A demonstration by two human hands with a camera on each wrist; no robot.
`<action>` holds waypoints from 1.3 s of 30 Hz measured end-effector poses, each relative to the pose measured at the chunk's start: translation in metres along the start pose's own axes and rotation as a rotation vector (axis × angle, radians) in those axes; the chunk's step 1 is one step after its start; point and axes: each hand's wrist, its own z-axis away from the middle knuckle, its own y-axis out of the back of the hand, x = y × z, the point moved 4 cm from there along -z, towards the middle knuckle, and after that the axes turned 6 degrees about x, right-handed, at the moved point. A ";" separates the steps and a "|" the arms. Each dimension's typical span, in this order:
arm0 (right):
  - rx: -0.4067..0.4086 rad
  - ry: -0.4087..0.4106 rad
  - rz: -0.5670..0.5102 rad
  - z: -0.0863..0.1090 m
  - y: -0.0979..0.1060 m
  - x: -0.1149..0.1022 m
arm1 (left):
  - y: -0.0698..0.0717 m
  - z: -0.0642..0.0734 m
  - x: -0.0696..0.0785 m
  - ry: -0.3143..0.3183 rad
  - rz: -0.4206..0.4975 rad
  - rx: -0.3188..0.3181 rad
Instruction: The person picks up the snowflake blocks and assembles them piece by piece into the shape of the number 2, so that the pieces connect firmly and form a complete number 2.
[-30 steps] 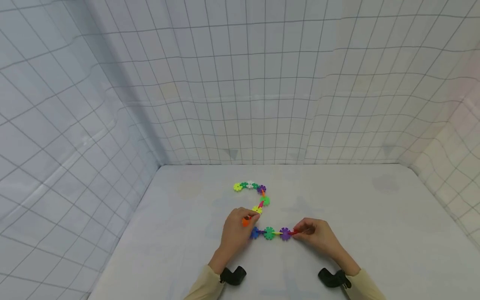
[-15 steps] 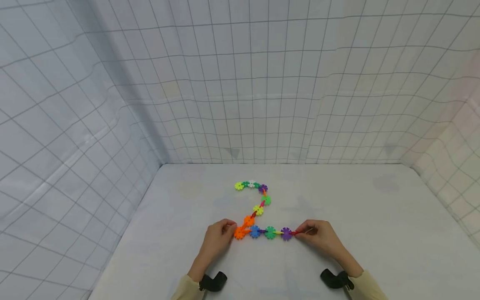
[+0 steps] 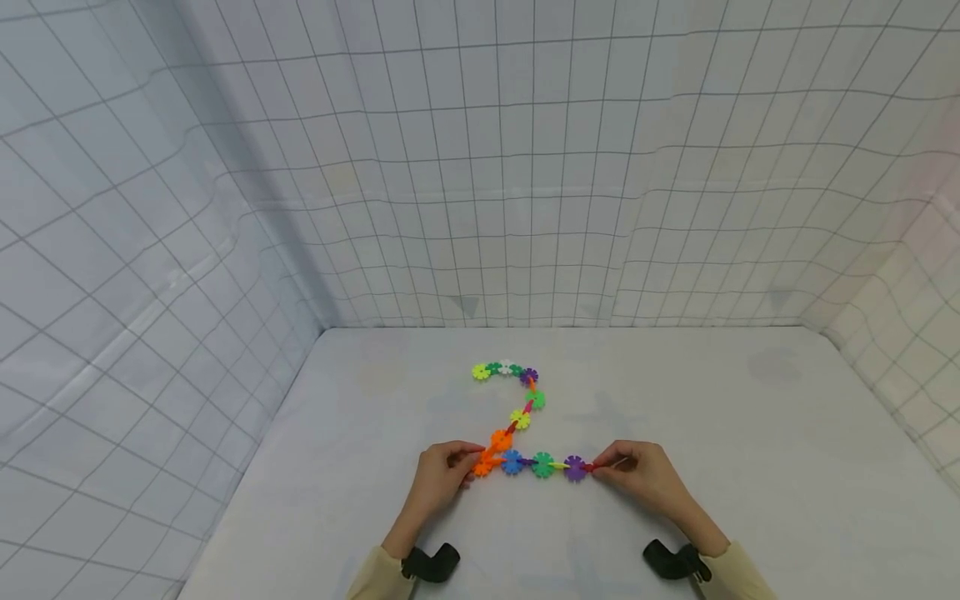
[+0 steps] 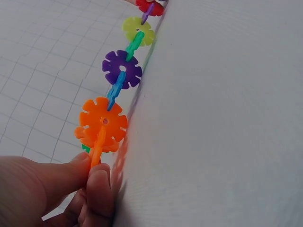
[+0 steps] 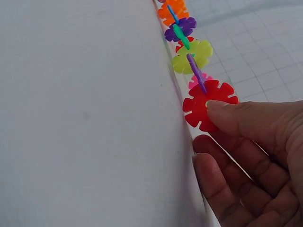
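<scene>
A chain of interlocking snowflake discs lies on the white table, bent like a figure 2. Its far end is a yellow disc [image 3: 481, 372]. At the lower left corner, my left hand [image 3: 441, 479] pinches an upright orange disc [image 4: 97, 150] between thumb and fingers, beside a flat-facing orange disc [image 4: 104, 118]. From that corner the bottom row runs right through a blue disc [image 3: 512, 462], a green disc [image 3: 543, 465] and a purple disc [image 3: 575, 468]. At the row's right end my right hand [image 3: 643, 477] pinches a red disc [image 5: 196, 105], its thumb over the disc's face.
Around the table [image 3: 720, 400] hang white sheets with a grid pattern [image 3: 480, 183] at the back and sides. Black wrist-worn devices [image 3: 433, 564] sit on both wrists, close to the table's surface.
My left hand has moved from above the chain's orange bend down and left to the corner, where it now pinches the orange disc. The right hand keeps its grip on the red disc.
</scene>
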 end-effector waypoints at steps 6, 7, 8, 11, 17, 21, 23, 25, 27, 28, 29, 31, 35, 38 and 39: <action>0.005 -0.018 -0.014 0.001 0.003 0.003 | -0.002 -0.001 0.001 -0.003 0.014 -0.019; 0.007 -0.021 -0.012 0.001 0.003 0.004 | -0.002 -0.001 0.002 0.000 0.018 -0.022; 0.009 -0.021 -0.013 0.001 0.003 0.004 | -0.002 -0.001 0.002 0.004 0.021 -0.024; 0.016 -0.014 -0.005 0.002 0.003 0.006 | -0.003 -0.001 0.001 0.022 0.033 -0.030; 0.022 -0.030 -0.008 0.002 0.003 0.007 | -0.002 -0.002 -0.003 0.050 0.059 -0.042; 0.022 -0.041 -0.006 0.001 0.003 0.007 | -0.002 -0.002 -0.004 0.062 0.068 -0.041; 0.024 -0.037 -0.005 0.001 0.003 0.007 | -0.002 -0.002 -0.004 0.066 0.070 -0.042; 0.025 -0.027 -0.006 0.001 0.003 0.007 | -0.002 -0.002 -0.004 0.068 0.072 -0.041; 0.025 -0.025 -0.011 0.001 0.003 0.007 | -0.001 -0.002 -0.004 0.067 0.072 -0.040; 0.024 -0.031 -0.012 0.001 0.004 0.007 | -0.001 -0.002 -0.004 0.069 0.073 -0.041; 0.024 -0.036 -0.015 0.001 0.004 0.007 | -0.001 -0.002 -0.004 0.070 0.073 -0.041; 0.022 -0.046 -0.018 0.002 0.004 0.007 | 0.000 -0.002 -0.005 0.076 0.071 -0.041; 0.017 -0.047 -0.023 0.002 0.004 0.007 | 0.000 -0.002 -0.005 0.090 0.068 -0.041; 0.012 -0.054 -0.024 0.002 0.004 0.008 | 0.001 -0.001 -0.004 0.096 0.069 -0.039; 0.011 -0.058 -0.025 0.003 0.004 0.008 | 0.002 -0.001 -0.004 0.098 0.070 -0.038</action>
